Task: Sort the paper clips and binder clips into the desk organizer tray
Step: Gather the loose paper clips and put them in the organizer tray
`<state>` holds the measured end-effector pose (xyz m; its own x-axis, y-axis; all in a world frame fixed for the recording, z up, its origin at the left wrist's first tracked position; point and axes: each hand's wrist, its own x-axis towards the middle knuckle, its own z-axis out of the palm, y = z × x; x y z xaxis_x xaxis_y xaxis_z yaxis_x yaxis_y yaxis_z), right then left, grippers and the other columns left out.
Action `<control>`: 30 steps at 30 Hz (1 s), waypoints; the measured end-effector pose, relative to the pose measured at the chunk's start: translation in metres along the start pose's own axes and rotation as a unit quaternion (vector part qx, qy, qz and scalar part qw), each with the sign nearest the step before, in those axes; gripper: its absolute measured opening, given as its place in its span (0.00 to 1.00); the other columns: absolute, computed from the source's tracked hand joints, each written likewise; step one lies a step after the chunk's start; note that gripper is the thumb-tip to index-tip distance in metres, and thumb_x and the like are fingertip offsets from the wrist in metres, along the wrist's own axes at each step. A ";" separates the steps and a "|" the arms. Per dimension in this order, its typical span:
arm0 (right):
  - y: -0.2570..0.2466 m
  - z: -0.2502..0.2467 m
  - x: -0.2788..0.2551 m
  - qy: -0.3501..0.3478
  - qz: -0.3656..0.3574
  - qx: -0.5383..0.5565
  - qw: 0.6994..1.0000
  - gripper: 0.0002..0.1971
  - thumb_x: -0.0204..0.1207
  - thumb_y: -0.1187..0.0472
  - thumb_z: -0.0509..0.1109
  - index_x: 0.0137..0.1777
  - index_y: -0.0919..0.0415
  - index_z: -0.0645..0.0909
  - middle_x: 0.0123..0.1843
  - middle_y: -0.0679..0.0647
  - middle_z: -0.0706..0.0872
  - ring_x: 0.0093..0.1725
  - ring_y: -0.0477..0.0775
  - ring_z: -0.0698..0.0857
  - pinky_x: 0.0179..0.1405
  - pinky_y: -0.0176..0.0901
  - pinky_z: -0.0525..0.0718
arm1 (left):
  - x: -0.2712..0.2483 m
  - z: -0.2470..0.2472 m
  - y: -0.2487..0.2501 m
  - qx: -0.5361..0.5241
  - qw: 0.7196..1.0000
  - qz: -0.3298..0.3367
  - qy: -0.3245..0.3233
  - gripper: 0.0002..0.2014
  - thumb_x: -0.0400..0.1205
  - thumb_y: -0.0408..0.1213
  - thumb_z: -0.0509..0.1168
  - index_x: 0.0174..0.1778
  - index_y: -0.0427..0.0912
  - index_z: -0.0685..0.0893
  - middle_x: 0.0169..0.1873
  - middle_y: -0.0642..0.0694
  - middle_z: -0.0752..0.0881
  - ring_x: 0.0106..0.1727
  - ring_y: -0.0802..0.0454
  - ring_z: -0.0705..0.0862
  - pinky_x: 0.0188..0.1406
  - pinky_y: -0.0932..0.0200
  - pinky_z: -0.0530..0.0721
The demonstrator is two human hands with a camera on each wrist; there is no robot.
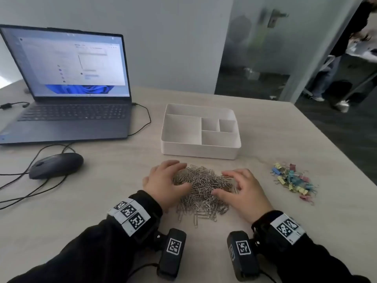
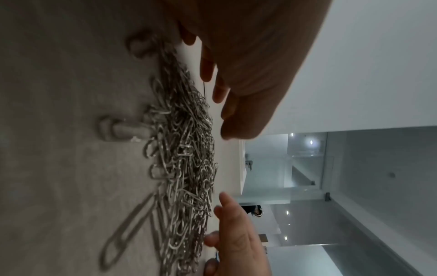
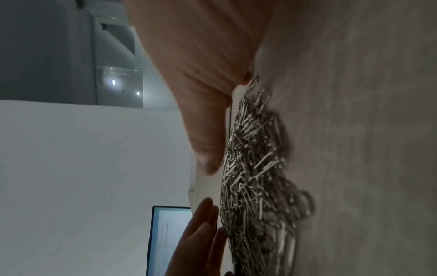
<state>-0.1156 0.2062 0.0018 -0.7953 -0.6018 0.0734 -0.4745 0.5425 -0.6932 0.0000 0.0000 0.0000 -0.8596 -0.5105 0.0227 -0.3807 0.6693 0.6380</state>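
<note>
Desk [image 1: 265, 231] carries a laptop [image 1: 67, 88] and a mouse [image 1: 56, 165] at the left, clear of the work. White organizer tray [image 1: 201, 149], its compartments empty, sits just beyond the paper clips [image 1: 202, 190], a short carry away. Left hand [image 1: 163, 183] and right hand [image 1: 247, 194] cup the heap's sides, fingers loosely curved, seemingly to gather it; no clip is lifted yet. Coloured binder clips [image 1: 293, 180] lie apart at the right, already separate
</note>
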 end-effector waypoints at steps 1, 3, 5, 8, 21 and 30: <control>0.002 0.001 0.005 -0.009 -0.003 -0.014 1.000 0.39 0.59 0.26 0.73 0.70 0.40 0.79 0.64 0.38 0.75 0.63 0.41 0.77 0.70 0.44 0.76 | 0.001 0.000 0.003 0.016 1.000 0.002 -0.018 0.32 0.66 0.62 0.63 0.70 0.69 0.75 0.70 0.68 0.72 0.73 0.56 0.68 0.72 0.47 0.64; 0.004 0.002 0.013 -0.029 -0.005 -0.040 0.999 0.42 0.55 0.22 0.71 0.70 0.38 0.80 0.63 0.37 0.75 0.66 0.44 0.77 0.72 0.48 0.77 | 0.004 0.002 0.008 0.051 0.998 0.008 -0.028 0.30 0.68 0.61 0.66 0.70 0.70 0.75 0.69 0.70 0.72 0.73 0.58 0.66 0.67 0.51 0.59; 0.007 0.003 0.017 -0.047 -0.013 -0.046 0.998 0.41 0.55 0.22 0.70 0.69 0.37 0.82 0.59 0.34 0.76 0.64 0.43 0.77 0.69 0.49 0.78 | 0.007 0.005 0.008 0.064 0.997 0.007 -0.034 0.27 0.69 0.60 0.68 0.67 0.72 0.77 0.66 0.70 0.73 0.71 0.58 0.66 0.64 0.53 0.59; 0.007 0.003 0.018 -0.052 -0.029 -0.051 0.997 0.34 0.60 0.26 0.72 0.67 0.37 0.83 0.55 0.33 0.77 0.59 0.41 0.78 0.64 0.47 0.80 | 0.009 0.007 0.008 0.054 0.997 0.010 -0.044 0.23 0.71 0.57 0.69 0.64 0.72 0.79 0.61 0.69 0.75 0.67 0.60 0.69 0.63 0.55 0.60; 0.005 0.004 0.018 -0.032 -0.059 0.018 0.998 0.07 0.73 0.52 0.79 0.51 0.44 0.90 0.46 0.41 0.83 0.43 0.33 0.79 0.41 0.24 0.74 | 0.009 0.006 0.012 -0.055 0.998 0.004 -0.029 0.09 0.69 0.51 0.73 0.39 0.75 0.84 0.43 0.70 0.85 0.47 0.67 0.81 0.66 0.46 0.77; 0.004 -0.002 0.022 -0.050 -0.054 0.063 0.995 0.03 0.72 0.56 0.81 0.43 0.47 0.92 0.44 0.42 0.88 0.45 0.39 0.85 0.48 0.31 0.83 | 0.016 -0.005 0.012 -0.107 0.993 0.019 -0.045 0.08 0.73 0.42 0.78 0.43 0.61 0.90 0.24 0.73 0.83 0.28 0.73 0.80 0.32 0.77 0.73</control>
<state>-0.1359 0.1960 0.0016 -0.6972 -0.7117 0.0855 -0.4999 0.3972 -0.7696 -0.0165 -0.0030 0.0117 -0.9024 -0.4306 -0.0136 -0.2749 0.5513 0.7877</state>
